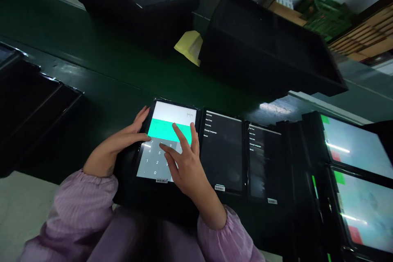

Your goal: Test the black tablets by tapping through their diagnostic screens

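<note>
A tablet [172, 119] lies in front of me, its screen lit with a white strip, a green band and a grey number keypad. My left hand [123, 141] grips the tablet's left edge, thumb on the screen side. My right hand [184, 159] hovers over the keypad with fingers spread apart, the fingertips touching or nearly touching the screen. Both arms wear pink sleeves.
Two more tablets [224, 151] [262, 159] with dark menu screens lie to the right. Further right stand lit screens [356, 145] [365, 206]. A large black tray [264, 45] sits behind on the green belt [76, 45], beside a yellow cloth [190, 45]. Black trays [30, 102] sit at left.
</note>
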Motion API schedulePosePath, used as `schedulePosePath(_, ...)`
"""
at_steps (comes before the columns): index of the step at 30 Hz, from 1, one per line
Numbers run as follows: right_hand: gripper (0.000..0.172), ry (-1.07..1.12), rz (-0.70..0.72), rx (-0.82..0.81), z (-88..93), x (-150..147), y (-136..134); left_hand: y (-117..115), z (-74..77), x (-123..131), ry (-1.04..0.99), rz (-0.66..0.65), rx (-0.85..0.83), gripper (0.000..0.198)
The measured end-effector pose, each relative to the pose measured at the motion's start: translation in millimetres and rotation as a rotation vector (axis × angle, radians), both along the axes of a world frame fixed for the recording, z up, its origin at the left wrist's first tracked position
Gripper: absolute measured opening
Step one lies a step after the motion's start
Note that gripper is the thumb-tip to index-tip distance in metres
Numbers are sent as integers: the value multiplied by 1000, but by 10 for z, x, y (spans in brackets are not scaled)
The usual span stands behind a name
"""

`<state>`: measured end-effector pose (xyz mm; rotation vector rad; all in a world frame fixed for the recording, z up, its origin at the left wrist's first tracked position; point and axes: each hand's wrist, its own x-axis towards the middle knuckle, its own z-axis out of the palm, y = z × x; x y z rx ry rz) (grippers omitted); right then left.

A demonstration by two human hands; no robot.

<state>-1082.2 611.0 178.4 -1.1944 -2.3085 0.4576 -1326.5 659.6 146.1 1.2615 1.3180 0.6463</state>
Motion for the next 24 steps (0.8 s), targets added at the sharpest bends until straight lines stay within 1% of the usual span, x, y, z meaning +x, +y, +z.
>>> schedulePosePath(2,34,-3,-19,-5,5,3,9,4,1,2,13,-13,5,115)
schedulePosePath(4,34,38,-63,24,3,61,48,18,6,3,62,-49,45,120)
schedulePosePath(7,34,107,-225,79,-25,197,132,39,13,-1,119,-95,97,125)
schedulePosePath(9,34,110,-328,83,-61,268,178,40,17,-2,97,-90,74,126)
schedulePosePath(10,34,101,-353,74,-80,288,193,35,18,1,75,-76,51,125)
schedulePosePath(12,35,79,-355,54,-107,294,204,18,16,12,29,-31,14,122)
schedulePosePath(16,34,15,-257,49,-108,229,172,-10,-2,50,-60,106,12,112)
schedulePosePath(18,35,-15,-230,41,-98,211,161,-10,-15,72,-152,185,-7,105)
schedulePosePath(21,35,20,-291,65,-99,234,173,20,-40,110,-320,272,-34,99)
schedulePosePath(24,36,41,-344,88,-112,248,191,76,-64,161,-392,358,9,89)
